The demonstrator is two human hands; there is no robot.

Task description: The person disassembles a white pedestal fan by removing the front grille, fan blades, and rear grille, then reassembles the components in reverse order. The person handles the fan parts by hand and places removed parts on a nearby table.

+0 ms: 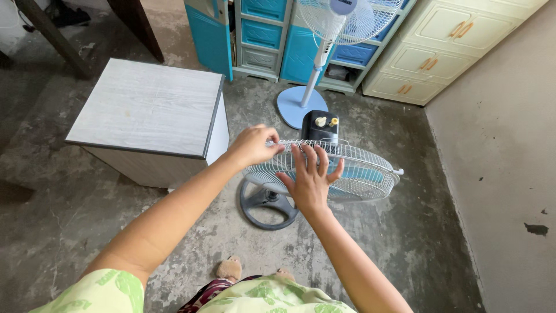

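Frame centre: left hand (252, 146) pinches fan grille (359, 168) rim, right hand (310, 179) rests open and flat on it; best kept level.

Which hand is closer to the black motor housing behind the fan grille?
Right. The right hand lies flat on the white fan grille just below the black motor housing; the left hand grips the grille's rim further left.

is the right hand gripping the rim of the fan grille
No, the right hand lies flat with fingers spread on the white fan grille; the left hand pinches its rim.
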